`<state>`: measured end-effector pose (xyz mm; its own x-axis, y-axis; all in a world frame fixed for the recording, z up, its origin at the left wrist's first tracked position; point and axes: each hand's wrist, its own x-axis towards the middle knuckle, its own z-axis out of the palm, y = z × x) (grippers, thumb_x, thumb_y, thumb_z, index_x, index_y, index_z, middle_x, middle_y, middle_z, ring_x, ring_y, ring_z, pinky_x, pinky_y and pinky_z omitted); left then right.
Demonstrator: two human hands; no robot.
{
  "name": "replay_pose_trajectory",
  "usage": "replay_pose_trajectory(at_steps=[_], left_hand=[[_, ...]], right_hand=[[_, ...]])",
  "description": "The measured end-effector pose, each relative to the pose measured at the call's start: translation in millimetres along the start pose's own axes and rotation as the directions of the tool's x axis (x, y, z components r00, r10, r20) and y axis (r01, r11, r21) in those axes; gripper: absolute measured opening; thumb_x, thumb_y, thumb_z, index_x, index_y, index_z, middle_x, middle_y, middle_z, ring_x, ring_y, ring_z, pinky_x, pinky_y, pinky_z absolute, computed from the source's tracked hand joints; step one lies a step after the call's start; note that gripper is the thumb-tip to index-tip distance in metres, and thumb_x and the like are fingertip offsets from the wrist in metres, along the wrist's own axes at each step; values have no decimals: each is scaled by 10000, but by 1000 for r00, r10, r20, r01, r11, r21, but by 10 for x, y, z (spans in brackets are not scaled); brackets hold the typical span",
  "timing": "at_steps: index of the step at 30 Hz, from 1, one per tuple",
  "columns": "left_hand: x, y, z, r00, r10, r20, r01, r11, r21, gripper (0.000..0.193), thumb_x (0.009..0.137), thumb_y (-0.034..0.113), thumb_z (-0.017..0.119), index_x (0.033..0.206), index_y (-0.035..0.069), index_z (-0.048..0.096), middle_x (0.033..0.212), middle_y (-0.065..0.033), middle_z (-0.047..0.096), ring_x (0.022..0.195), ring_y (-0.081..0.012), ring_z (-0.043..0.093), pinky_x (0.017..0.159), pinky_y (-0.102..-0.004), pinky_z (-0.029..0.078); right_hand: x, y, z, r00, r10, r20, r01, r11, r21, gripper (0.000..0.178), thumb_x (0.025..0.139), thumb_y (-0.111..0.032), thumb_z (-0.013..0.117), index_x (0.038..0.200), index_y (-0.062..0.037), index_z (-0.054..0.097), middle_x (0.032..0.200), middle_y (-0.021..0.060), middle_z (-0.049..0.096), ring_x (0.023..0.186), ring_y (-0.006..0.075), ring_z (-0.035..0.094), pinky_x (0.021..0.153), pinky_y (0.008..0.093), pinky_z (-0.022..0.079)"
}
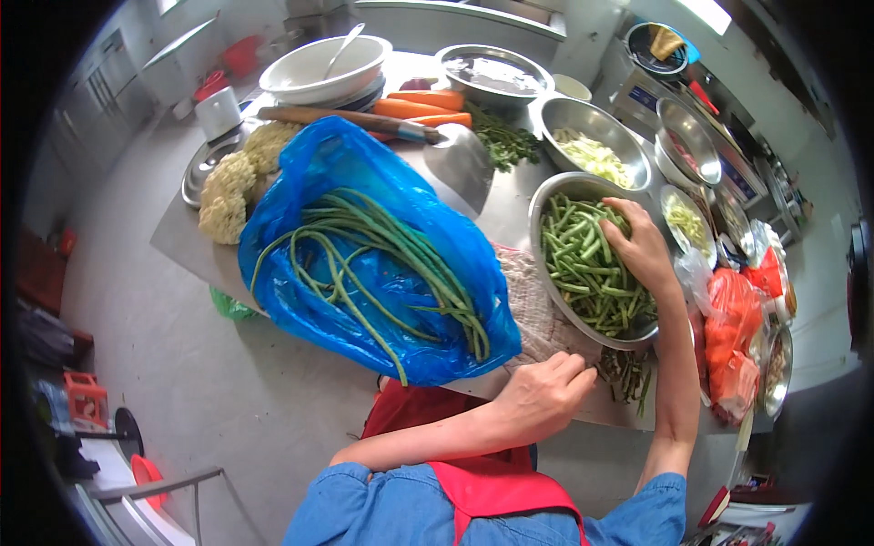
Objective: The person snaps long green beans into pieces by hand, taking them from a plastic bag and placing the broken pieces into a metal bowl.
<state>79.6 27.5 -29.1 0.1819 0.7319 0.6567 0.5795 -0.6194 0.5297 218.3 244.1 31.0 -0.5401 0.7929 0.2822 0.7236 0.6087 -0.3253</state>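
A steel bowl of cut green beans stands at the table's right front. My right hand reaches over its far right side, thumb apart from curved fingers, resting at the beans. My left hand is closed in a pinch just in front of the bowl; what it grips, if anything, is too small to make out. Long whole beans lie in an open blue plastic bag to the left. Bean trimmings lie by the bowl's near edge. A knitted cloth lies between bag and bowl.
Behind the bag are cauliflower, carrots, a cleaver and a white bowl with a spoon. Another steel bowl holds pale cut vegetables. Red plastic bags and more bowls crowd the right.
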Motion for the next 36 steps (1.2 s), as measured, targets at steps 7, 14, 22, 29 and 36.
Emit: replay_pose_trajectory(at_steps=[7, 14, 22, 29, 36], left_hand=[[-422, -281, -1211, 887, -282, -367, 358, 920, 158, 78, 808, 37, 656, 883, 21, 647, 694, -87, 584, 600, -241, 592, 530, -354, 481], [-732, -635, -1502, 632, -630, -452, 775, 492, 397, 214, 829, 198, 703, 714, 52, 598, 688, -85, 593, 603, -259, 603, 547, -374, 471], [-689, -691, -1461, 724, -511, -463, 685, 460, 565, 266, 834, 210, 707, 661, 46, 589, 623, -90, 578, 537, -258, 579, 511, -376, 424], [-170, -777, -1386, 802, -420, -426, 584, 702, 407, 213, 852, 211, 682, 701, 67, 638, 666, -86, 593, 593, -271, 588, 538, -377, 440], [61, -1271, -1455, 629, -758, -171, 760, 554, 339, 431, 857, 405, 629, 682, 17, 696, 649, -166, 654, 621, -320, 646, 626, -415, 493]], right_hand=[[-328, -627, -279, 952, -184, -244, 136, 971, -199, 374, 852, -173, 615, 1203, -50, 582, 1201, 139, 568, 1142, 313, 508, 977, 423, 374], [-629, -1429, 75, 883, -404, -241, 391, 915, -102, 221, 744, -36, 671, 962, -30, 640, 937, 113, 559, 893, 277, 524, 801, 423, 410], [-798, -2266, 225, 664, -694, 280, 684, 714, 147, 157, 706, -133, 627, 795, -5, 609, 807, 120, 601, 771, 223, 564, 538, 306, 517], [-722, -3640, -367, -96, -649, 755, 828, 369, 423, 236, 702, -242, 665, 836, -65, 747, 760, 159, 684, 685, 315, 657, 404, 523, 496], [-909, -3275, -338, 149, -757, 637, 653, 559, 511, 179, 709, -188, 637, 774, -52, 733, 753, 83, 683, 683, 239, 647, 415, 438, 496]])
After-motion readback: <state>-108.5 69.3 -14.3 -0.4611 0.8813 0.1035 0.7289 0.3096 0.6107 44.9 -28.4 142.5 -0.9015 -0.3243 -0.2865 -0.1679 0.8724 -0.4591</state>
